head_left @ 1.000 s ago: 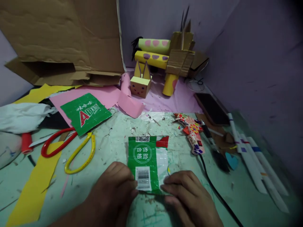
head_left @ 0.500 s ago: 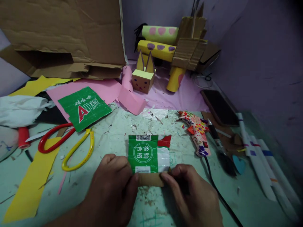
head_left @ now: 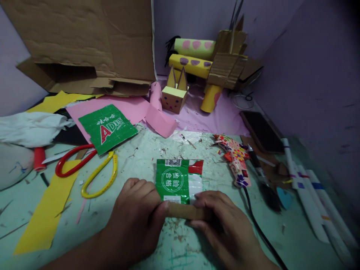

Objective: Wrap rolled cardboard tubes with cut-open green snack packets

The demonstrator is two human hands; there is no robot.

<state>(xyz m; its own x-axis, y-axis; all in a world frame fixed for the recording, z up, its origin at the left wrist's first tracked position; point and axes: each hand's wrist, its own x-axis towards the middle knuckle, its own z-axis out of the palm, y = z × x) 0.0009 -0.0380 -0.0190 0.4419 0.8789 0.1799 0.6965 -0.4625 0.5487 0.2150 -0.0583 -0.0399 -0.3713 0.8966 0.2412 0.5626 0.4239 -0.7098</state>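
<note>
A green, white and red printed piece of cardboard [head_left: 173, 180] lies in front of me, its near edge folded up into a plain brown strip. My left hand [head_left: 137, 213] is closed on the left end of that fold, thumb pressed against the brown side. At the right end, my right hand [head_left: 225, 225] holds the fold between its fingers above and its thumb below; part of the strip is hidden in the hand. Left of my hands are scissors with one red and one yellow handle [head_left: 98, 180], their blades partly under a second green cardboard piece [head_left: 112, 127].
A floral-patterned glue gun [head_left: 233, 157] with a black cord, a brush [head_left: 261, 176], a phone [head_left: 261, 129] and white markers [head_left: 312, 198] lie at right. Yellow paper [head_left: 47, 213] lies at left. A large cardboard box [head_left: 84, 37] and cardboard animal figures [head_left: 174, 99] stand behind.
My right thumb has slid off the brown strip to below it, and the fingers have come over the fold's right end. My left hand keeps its grip. The view has shifted slightly.
</note>
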